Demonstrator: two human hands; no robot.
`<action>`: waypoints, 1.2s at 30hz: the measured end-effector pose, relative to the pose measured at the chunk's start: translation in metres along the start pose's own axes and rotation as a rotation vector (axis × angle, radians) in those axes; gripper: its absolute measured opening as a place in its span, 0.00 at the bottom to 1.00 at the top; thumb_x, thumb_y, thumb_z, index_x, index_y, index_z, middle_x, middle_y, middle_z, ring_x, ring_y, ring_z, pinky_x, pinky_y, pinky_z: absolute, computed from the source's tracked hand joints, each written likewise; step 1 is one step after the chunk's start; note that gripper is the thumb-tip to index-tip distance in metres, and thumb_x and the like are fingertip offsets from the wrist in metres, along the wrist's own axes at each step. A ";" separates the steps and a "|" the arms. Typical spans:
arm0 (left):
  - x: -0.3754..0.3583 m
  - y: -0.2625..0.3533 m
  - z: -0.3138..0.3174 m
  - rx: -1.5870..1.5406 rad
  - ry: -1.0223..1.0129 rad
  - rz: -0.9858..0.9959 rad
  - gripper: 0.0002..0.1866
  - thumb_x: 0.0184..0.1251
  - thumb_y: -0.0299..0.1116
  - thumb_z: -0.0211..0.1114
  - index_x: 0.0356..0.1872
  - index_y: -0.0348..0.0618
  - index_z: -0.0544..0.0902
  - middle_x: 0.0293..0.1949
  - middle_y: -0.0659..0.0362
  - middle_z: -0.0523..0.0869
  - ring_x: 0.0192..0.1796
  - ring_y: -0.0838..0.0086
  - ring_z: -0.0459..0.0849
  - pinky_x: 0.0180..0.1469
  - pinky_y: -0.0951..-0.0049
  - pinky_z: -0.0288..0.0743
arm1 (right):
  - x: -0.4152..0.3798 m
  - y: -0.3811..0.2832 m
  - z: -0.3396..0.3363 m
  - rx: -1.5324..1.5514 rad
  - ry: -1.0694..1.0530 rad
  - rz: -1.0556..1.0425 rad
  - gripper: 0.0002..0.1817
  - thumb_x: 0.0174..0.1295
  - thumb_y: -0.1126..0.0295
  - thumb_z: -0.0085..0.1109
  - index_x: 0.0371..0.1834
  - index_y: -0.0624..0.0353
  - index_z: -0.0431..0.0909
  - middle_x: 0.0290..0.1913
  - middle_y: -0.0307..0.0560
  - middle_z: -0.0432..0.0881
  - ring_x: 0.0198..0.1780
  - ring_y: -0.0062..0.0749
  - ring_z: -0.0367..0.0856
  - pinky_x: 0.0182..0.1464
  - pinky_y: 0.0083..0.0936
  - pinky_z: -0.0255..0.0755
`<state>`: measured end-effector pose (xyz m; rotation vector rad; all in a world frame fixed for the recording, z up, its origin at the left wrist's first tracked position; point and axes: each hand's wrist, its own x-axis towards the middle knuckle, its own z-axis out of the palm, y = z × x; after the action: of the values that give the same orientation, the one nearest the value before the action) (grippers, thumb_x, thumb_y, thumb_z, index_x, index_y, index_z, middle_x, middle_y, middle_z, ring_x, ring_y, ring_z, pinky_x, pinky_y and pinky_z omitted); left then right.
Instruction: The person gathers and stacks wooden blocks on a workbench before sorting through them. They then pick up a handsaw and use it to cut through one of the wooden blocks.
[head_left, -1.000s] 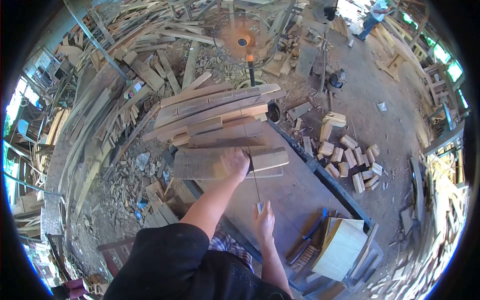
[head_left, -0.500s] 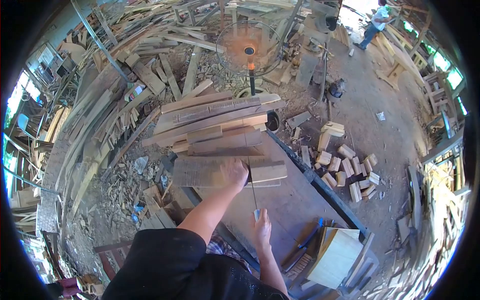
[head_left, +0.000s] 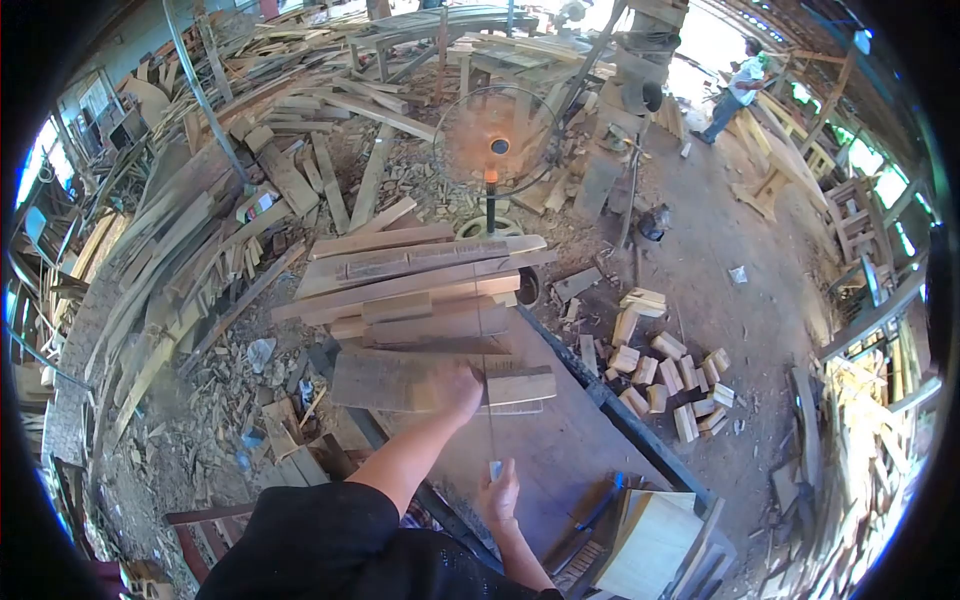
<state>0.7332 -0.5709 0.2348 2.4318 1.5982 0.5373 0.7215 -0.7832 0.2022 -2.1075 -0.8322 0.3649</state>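
A wide wooden board lies across the workbench. My left hand, slightly blurred, rests on it and holds it beside the cut line. In my right hand, closer to my body, is the handle of a handsaw. Its blade shows edge-on as a thin line across the board and past its far side. Right of the blade sits a shorter wood piece; whether it is still joined to the board cannot be seen.
Several planks are stacked at the bench's far end, with a fan beyond them. Cut blocks lie on the floor to the right. A blue-handled tool and a pale sheet rest near right. A person stands far right.
My view has tilted up, so the bench and hands sit lower in the picture. My left hand stays on the board, and my right hand keeps hold of the handsaw.
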 end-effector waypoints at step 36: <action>0.001 0.002 -0.010 -0.059 -0.106 -0.027 0.14 0.60 0.35 0.52 0.38 0.40 0.82 0.45 0.50 0.81 0.50 0.56 0.77 0.54 0.54 0.62 | -0.002 0.007 0.010 0.064 0.087 -0.011 0.14 0.58 0.67 0.62 0.40 0.62 0.70 0.30 0.64 0.78 0.32 0.63 0.78 0.35 0.47 0.72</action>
<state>0.7312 -0.5717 0.2453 2.3507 1.5489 0.4370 0.7181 -0.7814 0.1908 -2.0443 -0.7710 0.2881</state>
